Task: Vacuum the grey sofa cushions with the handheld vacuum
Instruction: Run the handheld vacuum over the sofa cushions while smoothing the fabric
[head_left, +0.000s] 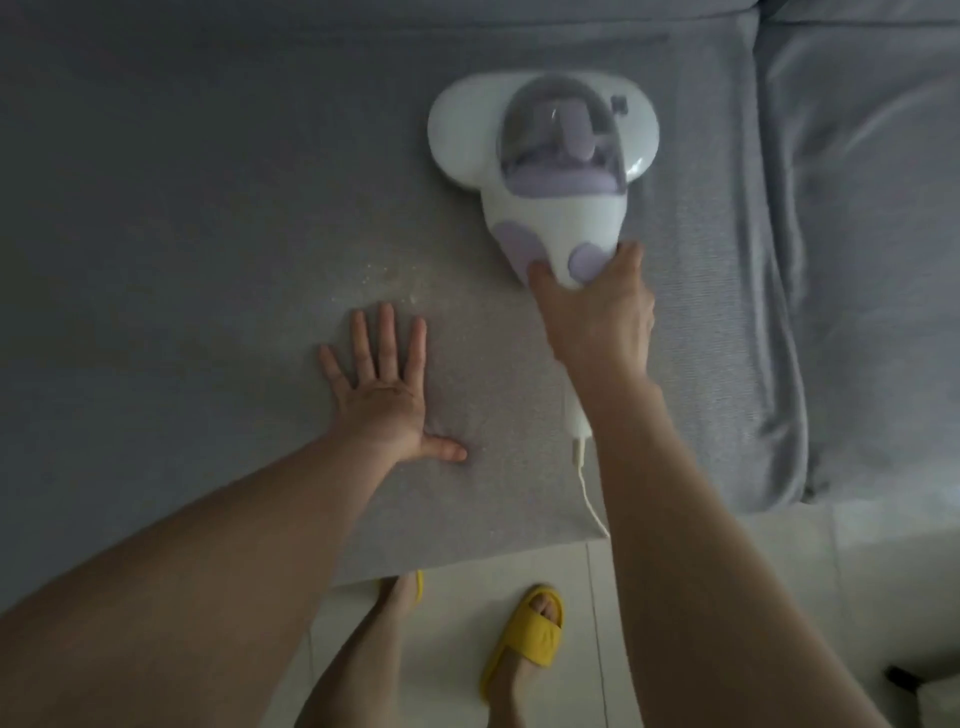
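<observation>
Head view: white and lilac vacuum (545, 171) sits flat on the grey seat cushion (208, 182), toward its right side, near the seam w/ the next cushion (872, 234). Right hand (597, 317) is wrapped tight round the vacuum's handle, thumb on a lilac pad. Left hand (387, 395) lies flat on the cushion, fingers spread wide, holding nothing, to the left of the handle. Pale crumbs (374, 280) are scattered just above the left fingertips. White cord (589, 493) trails off the cushion's front edge. Below, yellow slippers (524, 639) on a tiled floor (457, 597).
</observation>
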